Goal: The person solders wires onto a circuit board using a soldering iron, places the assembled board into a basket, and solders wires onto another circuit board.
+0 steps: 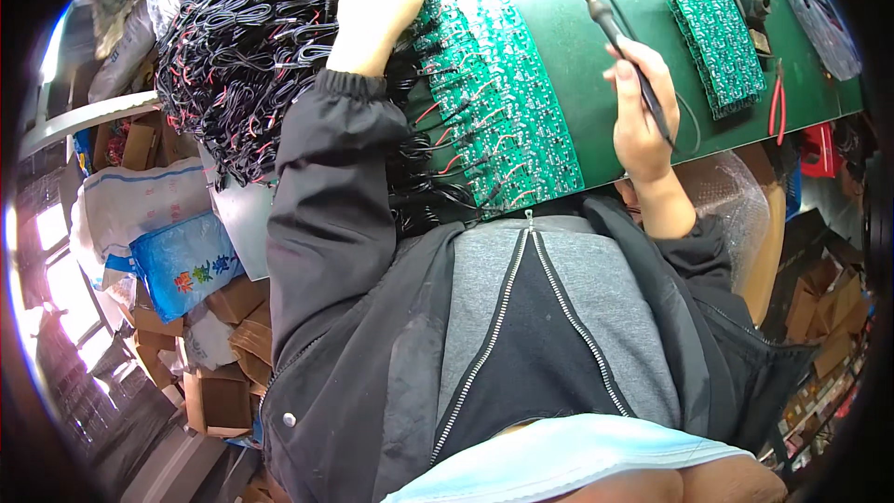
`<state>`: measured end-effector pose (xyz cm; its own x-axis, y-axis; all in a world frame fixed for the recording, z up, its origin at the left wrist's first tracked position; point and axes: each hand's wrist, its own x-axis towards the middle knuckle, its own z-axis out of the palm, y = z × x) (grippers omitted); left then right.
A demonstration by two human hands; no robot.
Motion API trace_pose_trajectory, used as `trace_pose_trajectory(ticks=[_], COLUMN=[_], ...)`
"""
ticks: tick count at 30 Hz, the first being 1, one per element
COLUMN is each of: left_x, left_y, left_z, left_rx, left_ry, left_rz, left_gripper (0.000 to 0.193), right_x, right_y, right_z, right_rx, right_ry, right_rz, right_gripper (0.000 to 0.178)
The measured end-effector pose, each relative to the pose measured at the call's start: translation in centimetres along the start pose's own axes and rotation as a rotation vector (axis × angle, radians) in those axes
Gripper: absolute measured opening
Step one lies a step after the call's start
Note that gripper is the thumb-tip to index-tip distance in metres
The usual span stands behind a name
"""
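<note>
Soldering iron (610, 26), held pen-like in the right hand (643, 107), with fingers closed around the dark handle, above the bench (573, 56) near its front edge, between the large sheet of green circuit boards (535, 121) and the smaller stack of green boards (717, 47) toward the right-hand corner. Pointed tip-first toward the far edge, seen against bare green surface. Likely light and rigid, with a slight drag from the dark cord (697, 133). Best taken by the handle, well back from the metal shaft, probably hot enough to burn. Expect the circuit boards to be thin, stiff and flat, but fragile across the crowded component face; hold by the edges, without bending. Treat the black leads (251, 47) along the left as soft, limp and easily tangled, apt to tug at a joint; pinch close to the boards rather than pulling from the bundle. Left hand (377, 5) at the sheet's far left end, beside the bundle, partly beyond the top of the view: perhaps touching the boards, but cannot tell whether holding anything.
</note>
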<state>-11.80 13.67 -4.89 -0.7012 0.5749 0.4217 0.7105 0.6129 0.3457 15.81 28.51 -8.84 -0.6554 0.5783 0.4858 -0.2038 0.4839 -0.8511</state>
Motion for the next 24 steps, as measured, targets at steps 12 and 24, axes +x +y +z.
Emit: trace_pose_trajectory(ticks=[12, 24], left_x=[5.7, -2.4], left_y=[-3.5, 3.2], left_z=[-1.8, -12.2], left_rx=[0.183, -0.045], left_ry=[-0.582, 0.017], left_rz=[-0.046, 0.580], left_gripper=[0.051, 0.046], right_x=[-2.8, -3.0], right_y=[1.4, 1.7], right_z=[-1.8, -1.7], right_rx=[-0.052, -0.084], right_ry=[0.032, 0.089], right_rz=[-0.133, -0.094], right_gripper=[0.023, 0.021])
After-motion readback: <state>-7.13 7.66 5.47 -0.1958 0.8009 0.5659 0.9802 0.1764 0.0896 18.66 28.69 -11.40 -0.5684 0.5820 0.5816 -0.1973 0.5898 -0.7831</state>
